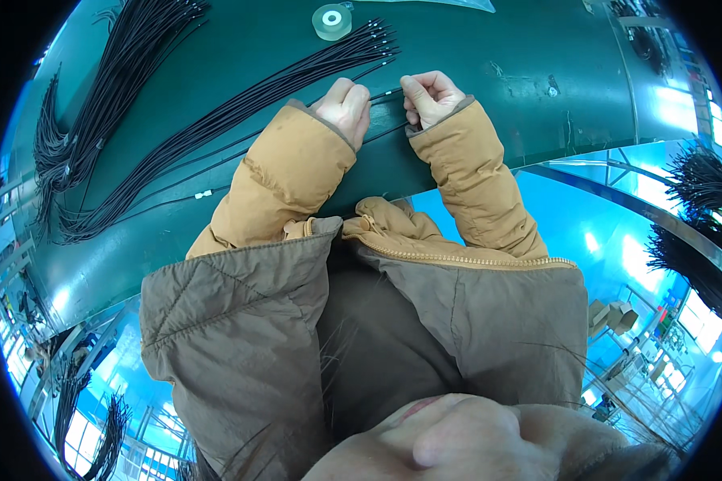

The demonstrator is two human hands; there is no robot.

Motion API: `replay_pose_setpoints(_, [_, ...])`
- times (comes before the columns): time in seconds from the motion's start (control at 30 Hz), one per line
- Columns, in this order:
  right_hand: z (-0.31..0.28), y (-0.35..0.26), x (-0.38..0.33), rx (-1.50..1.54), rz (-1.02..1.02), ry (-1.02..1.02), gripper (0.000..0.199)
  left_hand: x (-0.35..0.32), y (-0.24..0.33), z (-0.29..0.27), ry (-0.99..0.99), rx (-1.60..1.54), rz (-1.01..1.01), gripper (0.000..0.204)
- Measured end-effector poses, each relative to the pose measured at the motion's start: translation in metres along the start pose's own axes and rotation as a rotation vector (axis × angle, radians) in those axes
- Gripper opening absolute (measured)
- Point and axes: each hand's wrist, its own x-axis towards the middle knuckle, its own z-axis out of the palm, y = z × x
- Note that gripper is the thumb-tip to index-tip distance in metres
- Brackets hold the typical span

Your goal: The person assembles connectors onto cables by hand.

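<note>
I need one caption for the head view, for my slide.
Right fingers pinch a thin black cable, left fingers curled at it, above a green table with bundled black cables.

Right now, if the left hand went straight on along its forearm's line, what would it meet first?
Probably the nearest strands of the black cable bundle, close to their ends, on the green table just beyond the left hand. Its height above them is unclear, so it might pass over.
</note>
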Motion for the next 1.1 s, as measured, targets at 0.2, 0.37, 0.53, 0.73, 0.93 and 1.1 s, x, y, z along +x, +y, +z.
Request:
replay_pose_setpoints(0.2, [-0.002, 0.000, 0.003, -0.035, 0.027, -0.005, 0.017, 0.000, 0.002, -0.010, -0.062, 0.059, 0.043, 0.009])
replay_pose_setpoints(0.37, [0.005, -0.001, 0.001, 0.044, 0.089, -0.058, 0.019, 0.001, 0.003, -0.010, -0.043, 0.036, 0.039, 0.010])
replay_pose_setpoints(0.53, [0.009, 0.000, -0.001, -0.079, 0.048, -0.104, 0.019, -0.002, 0.002, 0.005, 0.032, -0.267, -0.083, 0.013])
replay_pose_setpoints(0.73, [0.011, 0.008, -0.001, 0.112, -0.005, -0.155, 0.018, -0.003, -0.007, 0.023, 0.135, -0.515, -0.132, 0.014])
replay_pose_setpoints(0.93, [0.006, 0.007, 0.001, 0.001, -0.005, -0.156, 0.017, -0.005, -0.009, 0.023, 0.143, -0.492, -0.087, 0.014])
replay_pose_setpoints(1.1, [0.007, 0.011, 0.004, -0.195, -0.042, -0.190, 0.016, -0.003, -0.008, 0.021, 0.127, -0.404, -0.045, 0.013])
